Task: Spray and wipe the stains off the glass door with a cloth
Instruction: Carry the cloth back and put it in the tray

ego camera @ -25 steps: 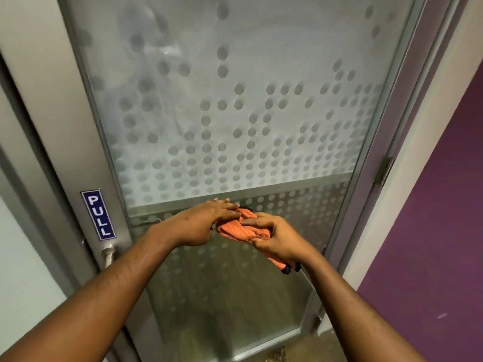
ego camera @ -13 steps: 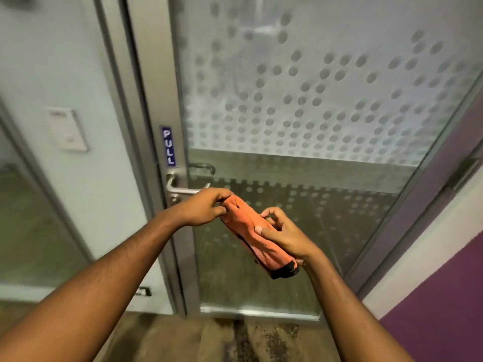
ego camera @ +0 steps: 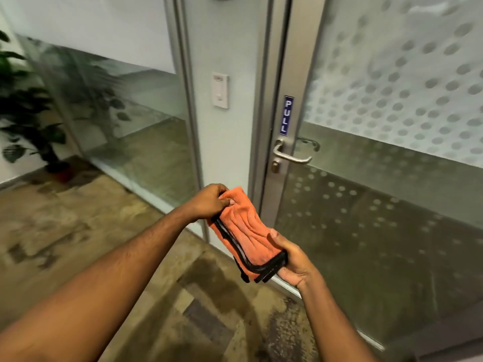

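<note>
An orange cloth [ego camera: 244, 231] with black trim is folded into a long pad and held in front of me, off the glass. My left hand [ego camera: 209, 202] grips its far upper end. My right hand [ego camera: 290, 259] holds its near lower end, thumb on top. The glass door [ego camera: 392, 100] fills the right side, frosted with a dot pattern above and clearer below. It has a metal frame, a blue PULL sign [ego camera: 286, 114] and a lever handle [ego camera: 291, 155]. No spray bottle is in view.
A fixed glass partition [ego camera: 125, 121] runs along the left, with a white wall switch [ego camera: 220, 90] on the panel beside the door. A potted plant [ego camera: 23, 100] stands at the far left. The floor [ego camera: 78, 244] is mottled brown.
My view has swung left, so the door now sits on the right. Both hands have drawn back from the glass with the cloth, now stretched out longer between them.
</note>
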Action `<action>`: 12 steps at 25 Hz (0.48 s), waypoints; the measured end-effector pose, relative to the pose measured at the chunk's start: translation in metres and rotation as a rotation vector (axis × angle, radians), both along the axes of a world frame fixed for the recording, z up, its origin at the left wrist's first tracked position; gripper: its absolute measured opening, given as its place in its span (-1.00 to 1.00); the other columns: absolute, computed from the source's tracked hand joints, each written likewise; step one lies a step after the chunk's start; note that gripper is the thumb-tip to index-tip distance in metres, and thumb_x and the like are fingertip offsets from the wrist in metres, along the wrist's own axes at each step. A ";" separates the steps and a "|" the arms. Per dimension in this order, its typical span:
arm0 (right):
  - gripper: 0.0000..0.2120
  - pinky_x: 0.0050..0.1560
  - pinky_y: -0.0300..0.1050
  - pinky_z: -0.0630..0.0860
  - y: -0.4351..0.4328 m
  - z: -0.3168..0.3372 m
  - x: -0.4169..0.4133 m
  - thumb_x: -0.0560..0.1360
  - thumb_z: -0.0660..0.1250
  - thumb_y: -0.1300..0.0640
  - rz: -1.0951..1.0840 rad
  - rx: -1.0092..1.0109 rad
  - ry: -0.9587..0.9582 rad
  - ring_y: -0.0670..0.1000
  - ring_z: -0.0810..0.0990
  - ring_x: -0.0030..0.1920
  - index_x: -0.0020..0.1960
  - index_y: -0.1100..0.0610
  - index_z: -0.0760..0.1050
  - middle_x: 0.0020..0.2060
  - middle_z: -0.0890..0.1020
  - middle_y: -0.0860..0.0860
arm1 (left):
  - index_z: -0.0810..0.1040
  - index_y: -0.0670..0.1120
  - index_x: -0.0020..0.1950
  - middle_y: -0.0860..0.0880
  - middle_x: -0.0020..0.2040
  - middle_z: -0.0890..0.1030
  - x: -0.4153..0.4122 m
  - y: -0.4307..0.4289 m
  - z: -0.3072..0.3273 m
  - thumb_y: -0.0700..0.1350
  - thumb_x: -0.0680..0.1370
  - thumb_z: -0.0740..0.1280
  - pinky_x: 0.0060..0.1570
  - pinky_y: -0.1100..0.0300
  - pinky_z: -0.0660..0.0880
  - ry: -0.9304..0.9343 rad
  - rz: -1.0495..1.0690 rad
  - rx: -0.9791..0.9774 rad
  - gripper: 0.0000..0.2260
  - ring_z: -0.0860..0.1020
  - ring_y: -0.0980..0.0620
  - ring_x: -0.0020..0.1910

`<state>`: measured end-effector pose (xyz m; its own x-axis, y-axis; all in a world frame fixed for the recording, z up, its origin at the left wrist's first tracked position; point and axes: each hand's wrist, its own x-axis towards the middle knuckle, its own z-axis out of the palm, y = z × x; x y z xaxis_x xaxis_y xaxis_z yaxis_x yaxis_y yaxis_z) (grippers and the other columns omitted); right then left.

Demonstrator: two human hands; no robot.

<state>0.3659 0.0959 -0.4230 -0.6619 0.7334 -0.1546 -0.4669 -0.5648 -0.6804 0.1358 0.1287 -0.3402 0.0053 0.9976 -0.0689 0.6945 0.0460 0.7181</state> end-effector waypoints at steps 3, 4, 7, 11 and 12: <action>-0.56 0.41 0.16 0.31 -0.013 -0.007 -0.042 0.47 0.29 0.29 -0.008 -0.059 0.016 0.26 0.44 0.34 0.33 0.37 0.39 0.30 0.47 0.33 | 0.53 -0.14 -0.23 0.04 -0.45 0.41 -0.047 -0.034 -0.007 -0.18 0.56 0.32 -0.46 0.20 0.29 0.015 0.206 -0.008 -0.84 0.39 0.06 -0.40; -0.57 0.36 0.15 0.38 -0.017 -0.009 -0.055 0.47 0.28 0.34 -0.028 -0.080 -0.011 0.24 0.50 0.28 0.33 0.38 0.39 0.26 0.52 0.32 | 0.54 -0.15 -0.24 0.03 -0.46 0.39 -0.061 -0.045 -0.010 -0.18 0.55 0.32 -0.46 0.19 0.28 0.001 0.273 -0.011 -0.83 0.37 0.05 -0.43; -0.71 0.07 0.01 0.61 -0.038 -0.018 -0.103 0.47 0.29 0.40 -0.148 -0.096 -0.203 0.13 0.68 -0.02 0.19 0.31 0.53 0.00 0.68 0.22 | 0.40 -0.08 -0.40 0.02 -0.50 0.33 -0.102 -0.083 -0.021 -0.17 0.53 0.35 -0.51 0.18 0.23 -0.039 0.465 -0.001 -0.69 0.30 0.10 -0.52; -0.85 -0.06 -0.08 0.63 -0.082 -0.021 -0.173 0.48 0.32 0.41 -0.146 -0.064 -0.351 0.06 0.69 -0.18 0.02 0.29 0.59 -0.17 0.71 0.16 | 0.27 -0.04 -0.44 0.01 -0.50 0.25 -0.163 -0.153 -0.048 -0.18 0.53 0.37 -0.55 0.22 0.17 -0.209 0.705 0.003 -0.60 0.25 0.07 -0.56; -0.84 -0.04 -0.07 0.63 -0.094 -0.019 -0.191 0.48 0.33 0.41 -0.123 -0.057 -0.364 0.06 0.69 -0.18 0.03 0.31 0.58 -0.16 0.71 0.16 | 0.27 -0.05 -0.42 0.00 -0.47 0.25 -0.181 -0.174 -0.055 -0.17 0.53 0.37 -0.50 0.20 0.16 -0.271 0.764 -0.007 -0.61 0.24 0.04 -0.52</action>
